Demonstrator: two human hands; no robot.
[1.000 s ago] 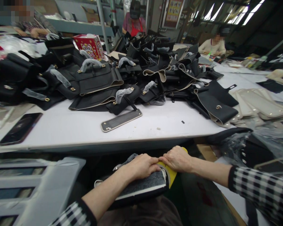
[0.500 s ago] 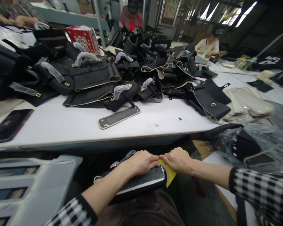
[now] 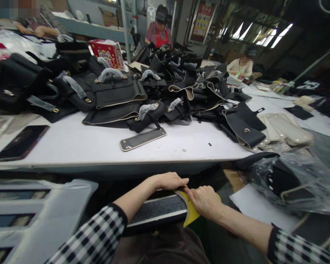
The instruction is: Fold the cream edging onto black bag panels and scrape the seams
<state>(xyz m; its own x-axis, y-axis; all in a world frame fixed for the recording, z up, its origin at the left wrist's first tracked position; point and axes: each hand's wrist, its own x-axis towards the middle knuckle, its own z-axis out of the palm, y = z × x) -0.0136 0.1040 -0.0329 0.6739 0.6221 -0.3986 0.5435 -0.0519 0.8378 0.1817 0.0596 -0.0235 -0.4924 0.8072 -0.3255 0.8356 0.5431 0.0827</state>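
Note:
On my lap lies a black bag (image 3: 162, 219) with a grey panel (image 3: 159, 208) edged by white strips. My left hand (image 3: 167, 181) holds its far edge, fingers bent over it and pointing right. A yellow curved piece (image 3: 191, 214) sits against the bag's right end. My right hand (image 3: 205, 201) is closed on this yellow piece, thumb on top near my left fingertips. The fingers under the piece are hidden.
A white table (image 3: 79, 152) ahead carries a heap of black bags (image 3: 121, 91), a phone (image 3: 22, 143), a long flat strip (image 3: 143, 139) and pale panels (image 3: 286, 128). A grey slatted crate (image 3: 63, 209) stands left, plastic-wrapped material (image 3: 299, 183) right. Several people sit beyond.
My left hand has shifted to the bag's far edge, uncovering more grey panel. The yellow piece and my right hand have moved slightly left and nearer. The camera view has shifted a little.

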